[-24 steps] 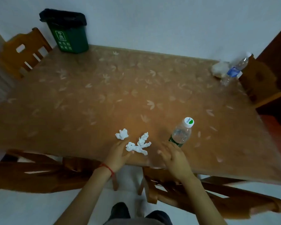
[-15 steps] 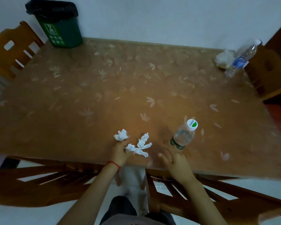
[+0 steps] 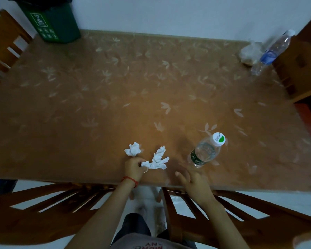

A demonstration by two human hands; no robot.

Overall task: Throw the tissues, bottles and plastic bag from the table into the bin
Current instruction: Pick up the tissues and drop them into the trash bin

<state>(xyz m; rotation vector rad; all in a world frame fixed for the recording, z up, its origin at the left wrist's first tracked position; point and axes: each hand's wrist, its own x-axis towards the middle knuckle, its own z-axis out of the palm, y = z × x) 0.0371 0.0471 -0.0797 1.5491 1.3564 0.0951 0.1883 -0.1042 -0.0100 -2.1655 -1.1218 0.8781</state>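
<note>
Our left hand (image 3: 133,168) pinches one crumpled tissue (image 3: 155,160) at the table's (image 3: 97,108) near edge, our right hand (image 3: 193,182) rests relaxed and empty near the standing bottle (image 3: 206,150), with the bin (image 3: 52,20) at the far left corner.

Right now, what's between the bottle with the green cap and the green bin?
Just bare table, seen from the head camera. Nothing lies between the near bottle and the bin.

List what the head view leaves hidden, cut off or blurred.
- Bin: top cut by the upper frame edge, opening unseen.
- Plastic bag: blurred, contents unreadable.
- Far bottle: blurred, label unreadable.
- Left hand: how much of the long tissue sits in its curled fingers is hidden.
</note>
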